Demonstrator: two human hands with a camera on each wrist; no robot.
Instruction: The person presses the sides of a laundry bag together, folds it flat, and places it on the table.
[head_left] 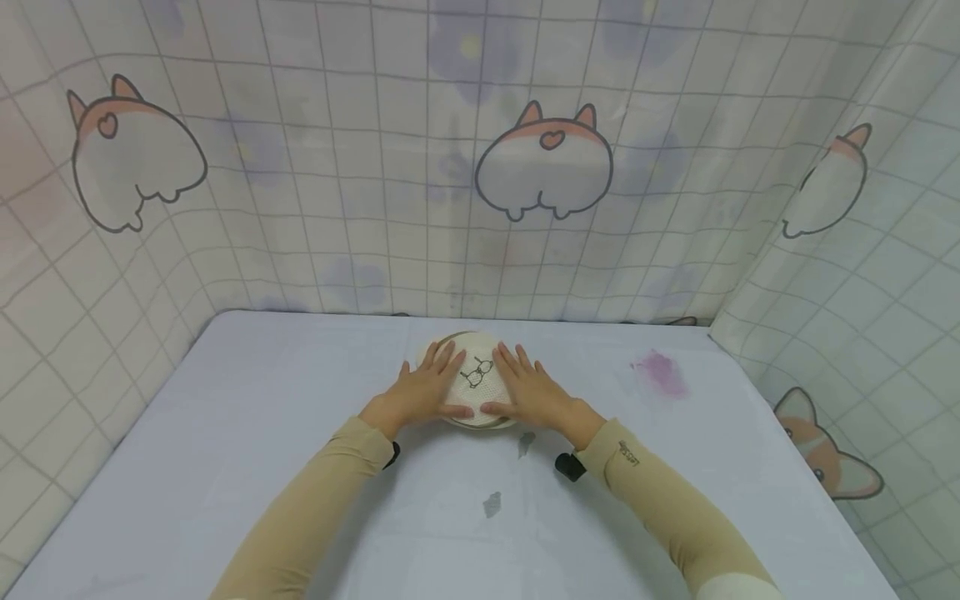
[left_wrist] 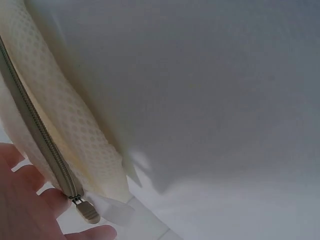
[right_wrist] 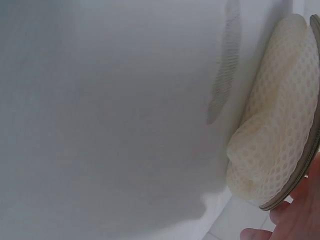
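A round cream mesh laundry bag [head_left: 478, 390] with a small line drawing on top lies on the table. My left hand [head_left: 422, 393] rests on its left side with the fingers spread. The right hand [head_left: 536, 397] lies on the opposite side, also with fingers extended, and the two thumbs point toward each other near the front edge. In the left wrist view, a zipper [left_wrist: 37, 120] with a metal pull [left_wrist: 88, 212] runs along the bag's side, the left fingertips against it. The right wrist view has the bag's soft, bulging mesh side [right_wrist: 280, 115] beside the right fingers.
The white table [head_left: 247, 433] has a pink stain [head_left: 663, 372] at the right and grey marks [head_left: 492, 504] in front of the bag. A checked curtain [head_left: 375, 167] with corgi prints surrounds the table at the back and sides.
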